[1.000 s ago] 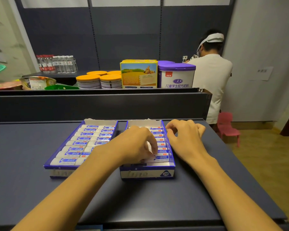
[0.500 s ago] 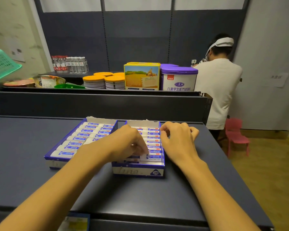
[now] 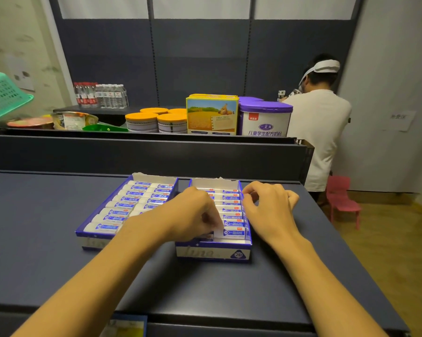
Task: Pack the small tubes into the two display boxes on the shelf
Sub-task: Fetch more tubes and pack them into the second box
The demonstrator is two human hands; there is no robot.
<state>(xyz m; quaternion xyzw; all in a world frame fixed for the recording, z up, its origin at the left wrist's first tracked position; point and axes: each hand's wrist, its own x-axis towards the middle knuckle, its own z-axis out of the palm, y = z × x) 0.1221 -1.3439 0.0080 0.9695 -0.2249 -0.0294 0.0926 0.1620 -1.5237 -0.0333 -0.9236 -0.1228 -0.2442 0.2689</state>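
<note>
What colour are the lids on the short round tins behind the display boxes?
Orange lids, seen in the head view, the only one; the tins below are pale with dark bands.

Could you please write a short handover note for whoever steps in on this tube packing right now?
Left hand: fingers curled over the front tubes in the right display box, apparently pinching one.
Right hand: curled at that box's right wall.
Left display box: looks full, two columns of tubes.
Done: both boxes look nearly packed.
Left: seat the front-row tube; the space under the left hand is hidden, so check it.
</note>
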